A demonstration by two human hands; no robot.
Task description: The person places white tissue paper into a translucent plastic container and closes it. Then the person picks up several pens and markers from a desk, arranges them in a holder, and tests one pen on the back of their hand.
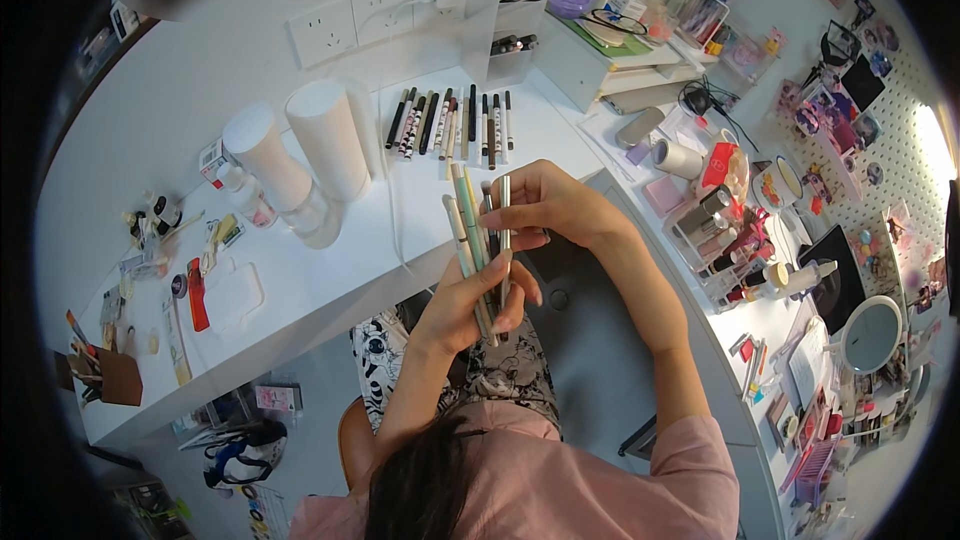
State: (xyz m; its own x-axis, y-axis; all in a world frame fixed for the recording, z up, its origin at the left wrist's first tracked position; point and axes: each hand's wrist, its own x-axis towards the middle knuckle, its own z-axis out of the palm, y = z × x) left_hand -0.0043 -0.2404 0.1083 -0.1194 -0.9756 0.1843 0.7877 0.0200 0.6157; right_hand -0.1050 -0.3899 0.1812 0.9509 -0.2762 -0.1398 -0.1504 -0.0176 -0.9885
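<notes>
My left hand (pixel 469 292) is closed round a bundle of slim cosmetic pens and brushes (pixel 466 229), some pale green, others silver or dark, held over my lap. At the top of the bundle, my right hand (pixel 536 206) pinches a silver slim pen (pixel 505 199) between thumb and fingers. Beyond the hands, a row of makeup pencils (pixel 442 124), black, white and patterned, lies side by side on the white desk (pixel 360 240). Behind that row stands a translucent organizer (pixel 480 37) with more dark pens in its compartments.
White cylinders (pixel 326 139) and a small bottle (pixel 247 195) stand left of the pencil row. A brown brush holder (pixel 118 376) is at the far left. On the right, a clear cosmetics organizer (pixel 709 270) and a round mirror (pixel 870 335) stand on the side desk. A white cable (pixel 384 142) crosses the desk.
</notes>
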